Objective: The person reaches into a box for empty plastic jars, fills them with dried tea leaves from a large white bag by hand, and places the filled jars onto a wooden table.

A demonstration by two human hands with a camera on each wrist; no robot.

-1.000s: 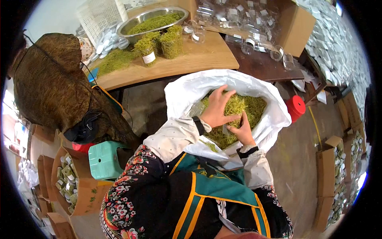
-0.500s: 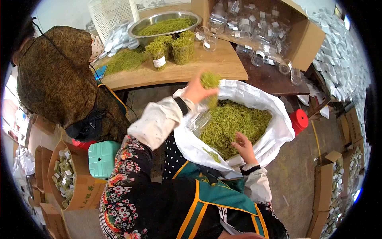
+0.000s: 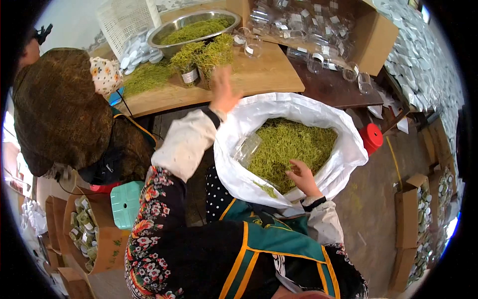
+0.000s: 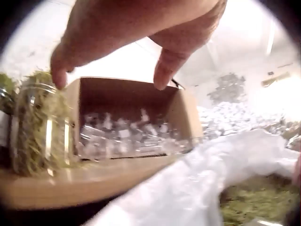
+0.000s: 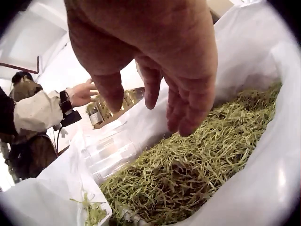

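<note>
My left hand (image 3: 225, 92) reaches over the front edge of the wooden table, fingers extended and holding nothing. Just beyond its fingertips stand clear jars heaped with dried green herb; one filled jar (image 4: 40, 132) is close beside the fingers in the left wrist view. A labelled filled jar (image 3: 189, 74) stands to its left. Loosely bent and holding nothing, my right hand (image 3: 304, 178) hovers low over shredded green herb (image 3: 294, 144) inside a white sack (image 3: 343, 179). An empty clear jar (image 3: 246, 148) lies in the sack at the herb's left side.
A steel basin (image 3: 234, 22) of herb and a pile of white lids (image 3: 139, 52) sit on the table (image 3: 269, 70). A carton (image 3: 381, 45) of empty jars stands behind. Another person (image 3: 59, 114) is at left, near a green stool (image 3: 125, 204). A red stool (image 3: 370, 138) stands right.
Both hands were together over the herb; then my left hand carried a filled jar up and left to the table and let it go. My right hand stayed over the sack.
</note>
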